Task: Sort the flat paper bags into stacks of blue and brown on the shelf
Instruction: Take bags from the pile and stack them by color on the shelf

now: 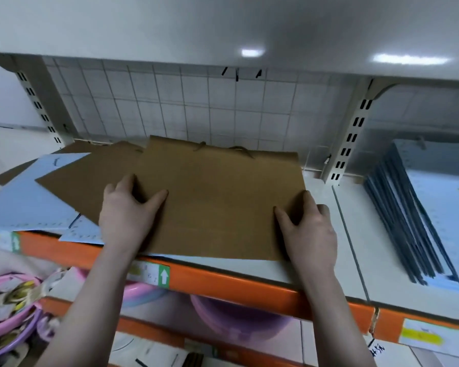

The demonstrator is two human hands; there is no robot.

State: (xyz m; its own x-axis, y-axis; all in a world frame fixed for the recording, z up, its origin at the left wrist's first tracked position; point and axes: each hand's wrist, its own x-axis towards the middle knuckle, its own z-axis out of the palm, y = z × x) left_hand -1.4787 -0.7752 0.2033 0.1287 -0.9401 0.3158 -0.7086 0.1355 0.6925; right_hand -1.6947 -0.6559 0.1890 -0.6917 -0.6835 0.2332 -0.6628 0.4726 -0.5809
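1. Head view shows both my hands on the top brown bag (217, 197), which lies flat at the front edge of the shelf (355, 234), its rope handles toward the back grid panel (196, 102).
2. My left hand (127, 210) grips the bag's left edge, thumb on top pointing inward, fingers curled at the side; I cannot tell how far they reach beneath.
3. My right hand (308, 229) holds the right edge the same way, thumb on the paper, fingers wrapped over the border.
4. Both forearms come up from below the orange front rail (223, 282), wrists level, about a bag's width apart.
5. Other brown bags (90, 170) lie skewed to the left, mixed with loose blue bags (24, 200) hanging over the front left edge.
6. A blue stack (435, 207) leans in the next bay, toward the shelf's right end.
7. To do this step well, I judge I should keep an even grip on both sides, square the bag's edges to the front rail, and set it down without dragging the sheets below.
8. Crooked placement now would likely make the brown pile slide.
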